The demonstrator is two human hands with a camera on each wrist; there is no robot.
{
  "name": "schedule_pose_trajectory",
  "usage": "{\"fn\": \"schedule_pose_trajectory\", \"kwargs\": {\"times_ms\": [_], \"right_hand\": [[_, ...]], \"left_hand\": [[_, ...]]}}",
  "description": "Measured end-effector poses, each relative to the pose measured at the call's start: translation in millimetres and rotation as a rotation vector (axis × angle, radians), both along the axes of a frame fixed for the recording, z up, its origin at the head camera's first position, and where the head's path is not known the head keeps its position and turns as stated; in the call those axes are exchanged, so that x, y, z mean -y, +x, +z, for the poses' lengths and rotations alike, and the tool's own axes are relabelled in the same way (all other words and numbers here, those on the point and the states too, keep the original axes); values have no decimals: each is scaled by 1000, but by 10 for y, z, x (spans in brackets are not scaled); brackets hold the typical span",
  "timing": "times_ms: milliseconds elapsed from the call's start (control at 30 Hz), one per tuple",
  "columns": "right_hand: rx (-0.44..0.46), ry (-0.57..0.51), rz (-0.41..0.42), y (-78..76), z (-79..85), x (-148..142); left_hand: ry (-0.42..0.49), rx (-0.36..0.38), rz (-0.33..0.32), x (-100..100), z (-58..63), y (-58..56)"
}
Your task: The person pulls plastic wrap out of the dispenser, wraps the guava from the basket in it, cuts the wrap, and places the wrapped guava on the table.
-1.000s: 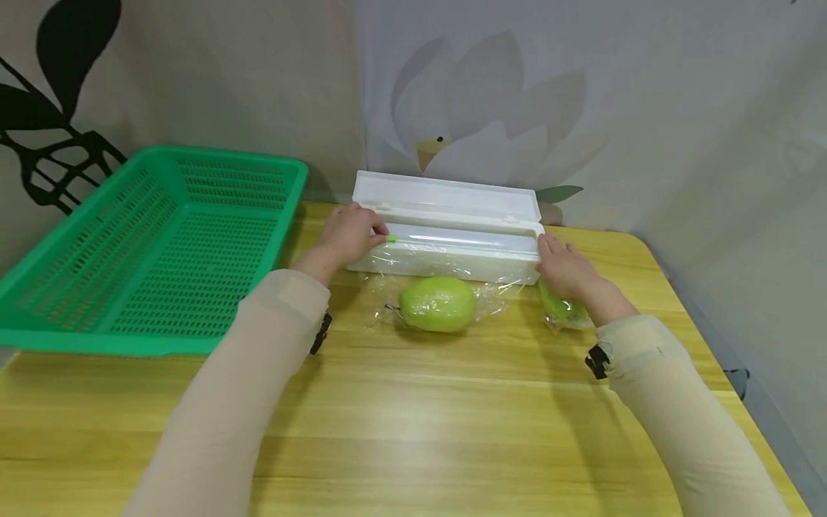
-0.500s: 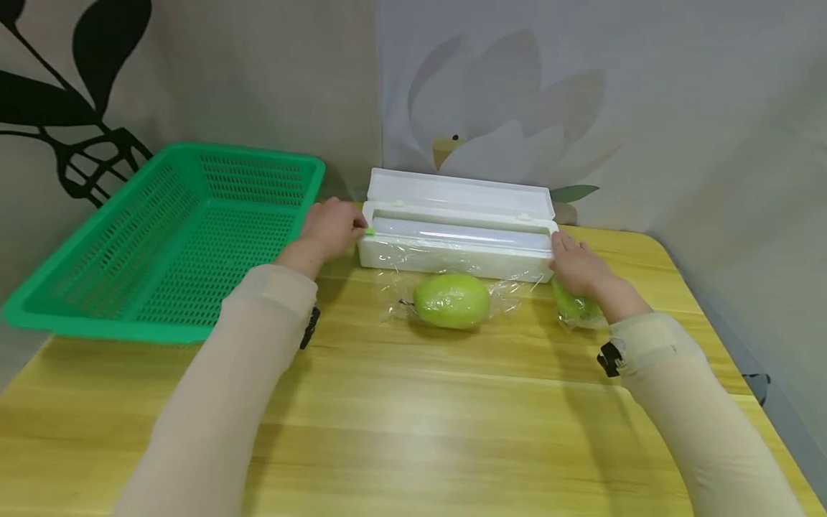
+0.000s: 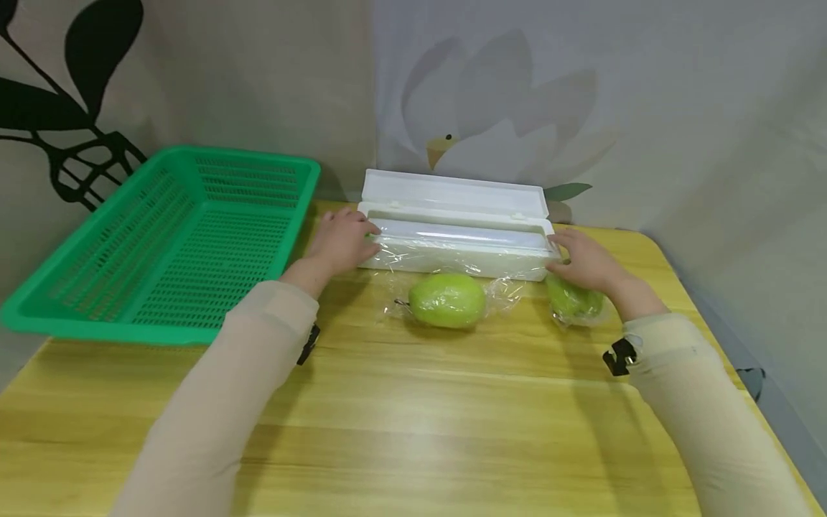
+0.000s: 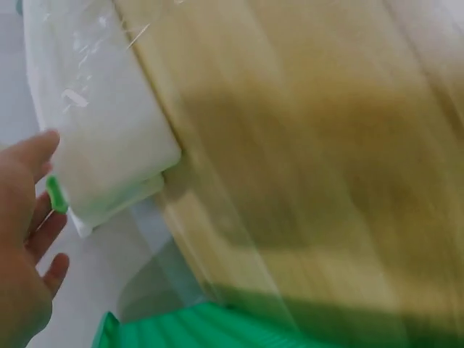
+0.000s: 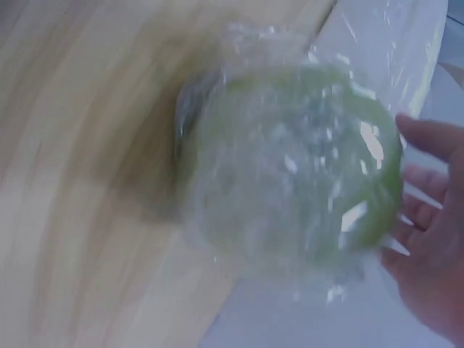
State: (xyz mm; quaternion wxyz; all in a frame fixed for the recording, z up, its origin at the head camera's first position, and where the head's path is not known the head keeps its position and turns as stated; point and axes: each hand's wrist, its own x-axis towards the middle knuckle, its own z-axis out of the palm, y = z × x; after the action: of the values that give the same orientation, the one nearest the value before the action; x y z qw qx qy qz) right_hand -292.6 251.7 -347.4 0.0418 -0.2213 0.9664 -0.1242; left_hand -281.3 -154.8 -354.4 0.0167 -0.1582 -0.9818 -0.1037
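A white cling film dispenser point(image 3: 452, 192) stands at the back of the table, its lid raised and a film roll point(image 3: 459, 233) inside. Film hangs from its front toward an oval green fruit point(image 3: 447, 300), which lies in clear wrap. At the box's left end is my left hand point(image 3: 339, 244), fingers apart; the left wrist view shows a small green slider point(image 4: 56, 194) beside them. My right hand point(image 3: 588, 262) is at the box's right end, thumb and fingers spread. Beneath it sits another film-wrapped green fruit point(image 3: 573, 298), large and blurred in the right wrist view.
To the left stands a green plastic basket point(image 3: 161, 334) with slotted walls. A curtain-like wall point(image 3: 678, 108) with printed leaves and a flower rises behind the wooden table point(image 3: 413, 416). The table's right edge runs beside my right forearm.
My left hand first slid leftward with the green slider to the box's left end, then its pinch loosened. My right hand has drawn back slightly from the right end, its fingers opening.
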Motion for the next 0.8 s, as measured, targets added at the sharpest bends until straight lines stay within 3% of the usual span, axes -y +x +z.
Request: {"fn": "schedule_pose_trajectory", "kwargs": {"times_ms": [200, 367, 633, 800], "right_hand": [[11, 46, -21, 60, 106, 114], [-90, 35, -54, 72, 44, 242], [-275, -10, -24, 77, -5, 394], [-220, -45, -41, 114, 53, 438]], "left_hand": [[-28, -111, -29, 8, -27, 29], [-53, -147, -43, -3, -32, 48], [23, -189, -41, -26, -77, 43], [51, -161, -28, -27, -47, 56]]}}
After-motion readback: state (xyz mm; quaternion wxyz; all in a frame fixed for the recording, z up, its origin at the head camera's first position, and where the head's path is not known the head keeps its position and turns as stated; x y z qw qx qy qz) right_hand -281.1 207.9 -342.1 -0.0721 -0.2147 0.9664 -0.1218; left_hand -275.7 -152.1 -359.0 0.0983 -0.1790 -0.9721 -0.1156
